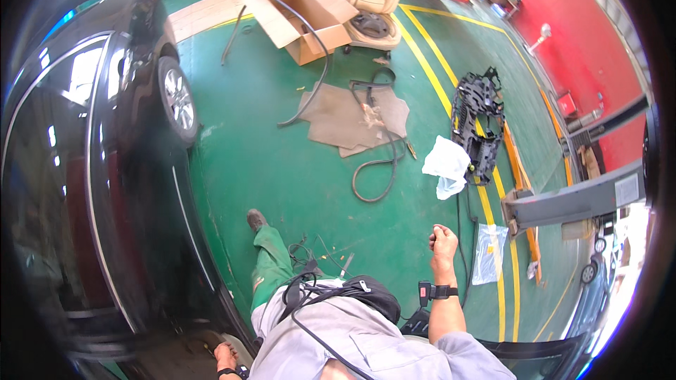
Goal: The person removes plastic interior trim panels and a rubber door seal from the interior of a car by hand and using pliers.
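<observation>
Clearly, the nearest trouble is the loose black cable (304, 324) draped across the person's grey shirt (352, 331): a turn or a lean could catch it on the car and tug it. The left hand (226, 357), low by the dark car (144, 169) on the person's left, has its fingers bent; how far open they are, and whether they grip or merely touch something there, I cannot tell. The right hand (443, 243) is curled into a loose fist over the green floor (296, 176), with nothing I can make out in it. The clear plastic bag (486, 264) near that hand could slide if stepped on. Farther out, the looped black hose (373, 200) might hook a foot, since its bend lies open on the floor. Beyond it, the flat brown sheets (327, 116) overlap loosely and could slip under a shoe, short of the cardboard box (327, 41).
</observation>
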Available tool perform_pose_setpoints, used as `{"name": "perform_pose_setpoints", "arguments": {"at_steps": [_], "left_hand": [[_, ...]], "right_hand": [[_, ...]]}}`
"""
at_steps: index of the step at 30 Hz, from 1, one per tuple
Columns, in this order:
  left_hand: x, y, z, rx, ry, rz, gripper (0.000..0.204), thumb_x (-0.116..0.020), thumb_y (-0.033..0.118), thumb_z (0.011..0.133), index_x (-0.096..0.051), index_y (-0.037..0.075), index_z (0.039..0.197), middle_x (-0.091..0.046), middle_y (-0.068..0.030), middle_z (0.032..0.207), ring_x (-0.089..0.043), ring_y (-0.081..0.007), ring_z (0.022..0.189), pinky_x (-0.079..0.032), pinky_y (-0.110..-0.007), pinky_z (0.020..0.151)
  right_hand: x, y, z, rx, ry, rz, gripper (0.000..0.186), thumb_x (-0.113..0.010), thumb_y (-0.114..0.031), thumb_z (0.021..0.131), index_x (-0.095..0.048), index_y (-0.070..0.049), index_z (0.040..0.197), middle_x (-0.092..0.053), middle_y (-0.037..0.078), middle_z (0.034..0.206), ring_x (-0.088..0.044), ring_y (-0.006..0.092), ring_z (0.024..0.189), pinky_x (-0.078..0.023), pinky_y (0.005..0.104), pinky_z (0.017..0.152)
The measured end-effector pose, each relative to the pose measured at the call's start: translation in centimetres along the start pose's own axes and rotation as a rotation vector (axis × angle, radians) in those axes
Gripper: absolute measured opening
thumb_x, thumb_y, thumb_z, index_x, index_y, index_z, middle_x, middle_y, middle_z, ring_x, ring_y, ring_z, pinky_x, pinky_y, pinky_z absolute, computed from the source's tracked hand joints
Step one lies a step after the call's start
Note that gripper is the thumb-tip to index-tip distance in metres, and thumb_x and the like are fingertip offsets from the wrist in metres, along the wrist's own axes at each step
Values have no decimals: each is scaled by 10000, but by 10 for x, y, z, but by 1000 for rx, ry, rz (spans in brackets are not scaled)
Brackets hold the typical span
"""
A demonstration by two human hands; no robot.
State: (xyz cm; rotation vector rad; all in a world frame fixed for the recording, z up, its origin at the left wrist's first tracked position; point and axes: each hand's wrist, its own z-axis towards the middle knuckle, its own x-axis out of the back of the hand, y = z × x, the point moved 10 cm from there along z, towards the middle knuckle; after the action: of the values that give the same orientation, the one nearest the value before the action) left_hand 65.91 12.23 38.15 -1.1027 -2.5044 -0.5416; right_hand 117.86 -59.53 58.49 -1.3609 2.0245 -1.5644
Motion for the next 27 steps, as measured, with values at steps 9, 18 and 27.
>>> {"name": "perform_pose_setpoints", "arguments": {"at_steps": [9,18,27], "left_hand": [[-135,379,-1,-267,-240,188,121,-508,113,841,-617,69,812,-478,-24,616,-422,-151,445,-346,-291,399],[-271,695,-59,-681,-280,468,258,-373,69,860,-629,39,847,-512,-10,608,-439,-110,429,-348,-257,378],[-365,754,-74,-372,-191,530,134,-549,140,855,-633,55,795,-485,-13,574,-419,-141,410,-334,-291,373]], "right_hand": [[-52,-36,-10,-67,292,19,186,-589,-126,929,-646,17,1034,-583,29,687,-512,94,514,-400,230,453],[-104,-28,-6,-197,447,38,199,-587,-137,930,-650,12,1046,-606,42,696,-524,100,503,-395,233,438],[-223,-79,138,-341,323,-10,241,-593,-162,943,-653,19,1091,-647,64,752,-569,111,559,-424,248,463]]}}
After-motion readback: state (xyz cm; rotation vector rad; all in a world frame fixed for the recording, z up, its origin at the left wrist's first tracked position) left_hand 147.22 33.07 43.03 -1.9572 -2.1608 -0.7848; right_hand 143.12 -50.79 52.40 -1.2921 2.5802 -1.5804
